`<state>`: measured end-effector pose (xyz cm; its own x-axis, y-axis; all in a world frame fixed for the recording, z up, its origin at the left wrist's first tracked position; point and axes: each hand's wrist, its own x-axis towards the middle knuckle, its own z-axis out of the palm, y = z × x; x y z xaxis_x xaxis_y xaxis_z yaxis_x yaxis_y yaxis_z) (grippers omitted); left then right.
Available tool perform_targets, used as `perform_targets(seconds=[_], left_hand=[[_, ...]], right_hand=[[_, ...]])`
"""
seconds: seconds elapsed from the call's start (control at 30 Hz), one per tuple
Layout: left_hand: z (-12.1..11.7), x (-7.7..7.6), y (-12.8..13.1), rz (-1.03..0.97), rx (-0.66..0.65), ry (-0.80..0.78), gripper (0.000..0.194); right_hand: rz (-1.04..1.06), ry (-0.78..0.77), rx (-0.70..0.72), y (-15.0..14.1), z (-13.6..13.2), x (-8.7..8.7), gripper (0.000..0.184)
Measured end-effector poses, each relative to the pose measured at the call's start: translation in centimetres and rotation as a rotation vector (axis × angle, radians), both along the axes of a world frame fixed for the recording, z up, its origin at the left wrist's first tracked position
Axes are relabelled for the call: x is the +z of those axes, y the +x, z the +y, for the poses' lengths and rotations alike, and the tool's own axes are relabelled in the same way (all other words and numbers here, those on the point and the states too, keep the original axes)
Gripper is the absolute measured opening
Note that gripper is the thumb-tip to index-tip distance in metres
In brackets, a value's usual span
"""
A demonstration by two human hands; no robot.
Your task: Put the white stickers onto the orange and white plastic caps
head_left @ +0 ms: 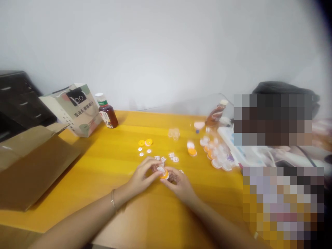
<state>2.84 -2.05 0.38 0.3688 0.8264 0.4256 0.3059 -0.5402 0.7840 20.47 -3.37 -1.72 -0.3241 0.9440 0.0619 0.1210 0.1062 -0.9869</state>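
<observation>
The round orange-and-white piece (165,175) is between the two hands, above the counter (212,200). The fingers of the left hand (142,177) are clamped on it from its left side, those of the right hand (182,186) from its right; neither hand is clearly nearer. Being round, it shows no long axis, and blur hides its exact tilt.

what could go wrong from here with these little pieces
The small orange-and-white part could slip, since it looks pinched at its edges between the left hand and right hand.

Either hand might also brush the loose white pieces lying just beyond and scatter them.
</observation>
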Motion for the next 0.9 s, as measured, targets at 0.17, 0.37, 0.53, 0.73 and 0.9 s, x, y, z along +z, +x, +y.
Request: perform_targets(seconds=[0.17, 0.37, 0.53, 0.73, 0.9], left_hand=[[0.0, 0.0, 0.0, 0.002, -0.018, -0.021, 0.026], [0.1, -0.2, -0.3, -0.016, -0.036, -0.031, 0.028], [0.2, -0.2, -0.4, -0.051, -0.077, -0.055, 0.028], [0.4, 0.6, -0.5, -0.149, -0.182, -0.204, 0.024], [0.3, 1.9, -0.9, -0.243, -0.359, -0.403, 0.026]], right_hand=[[-0.079, 0.070, -0.018, 0.0, -0.2, 0.5, 0.029], [-0.123, 0.129, -0.028, 0.1, -0.4, 0.7, 0.028], [-0.142, 0.128, -0.007, 0.3, -0.4, 0.5, 0.027], [0.111, -0.095, 0.115, 0.0, -0.4, 0.9, 0.021], [0.249, -0.260, 0.171, -0.3, -0.5, 1.0, 0.023]])
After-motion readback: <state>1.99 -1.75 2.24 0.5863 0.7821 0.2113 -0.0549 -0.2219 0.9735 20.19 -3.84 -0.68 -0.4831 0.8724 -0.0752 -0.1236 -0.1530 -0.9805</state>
